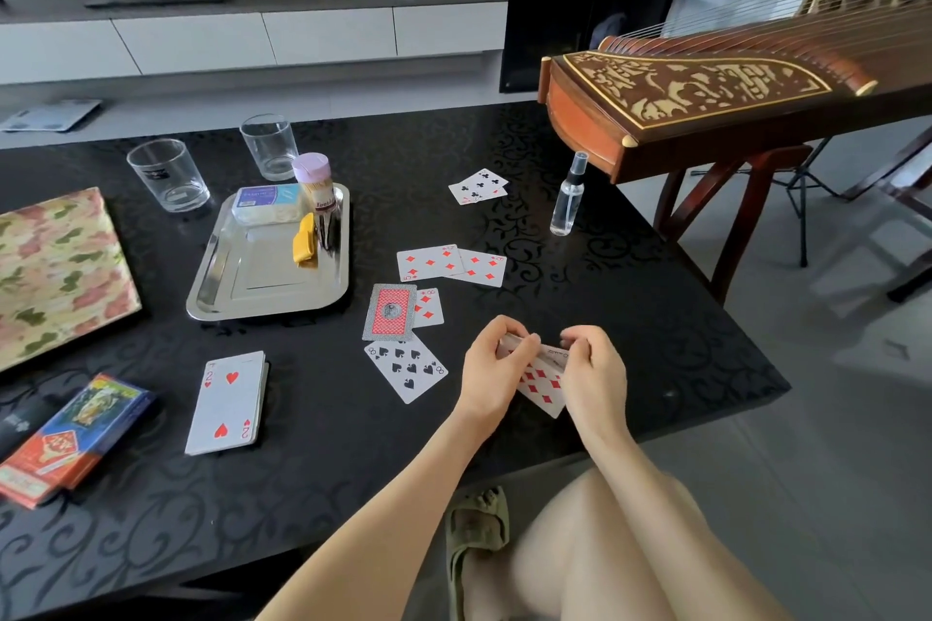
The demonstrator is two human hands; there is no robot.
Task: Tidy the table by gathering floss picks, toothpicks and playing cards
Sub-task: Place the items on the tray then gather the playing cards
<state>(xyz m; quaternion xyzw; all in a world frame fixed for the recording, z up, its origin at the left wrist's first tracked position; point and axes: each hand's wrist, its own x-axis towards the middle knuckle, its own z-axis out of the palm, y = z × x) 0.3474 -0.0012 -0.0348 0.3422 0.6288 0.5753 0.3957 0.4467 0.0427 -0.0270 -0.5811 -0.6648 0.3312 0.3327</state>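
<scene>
Both hands, left [497, 368] and right [592, 371], closed on one small card packet [542, 381] over the tabletop [630, 318], diamonds face up. Loose cards nearby: eight of spades [407, 367], a face-down card [390, 312] over a diamond card, two diamond cards [450, 263], a few club cards [478, 187], and a stack [227, 402] topped by two of hearts. Steel tray [267, 285] holds floss box [267, 203] and toothpick jar [316, 184]; two glasses [169, 174] behind, spray bottle [569, 197] right.

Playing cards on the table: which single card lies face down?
The red-backed card, overlapping a diamond card just above the eight of spades. Every other loose card shows its face.
</scene>
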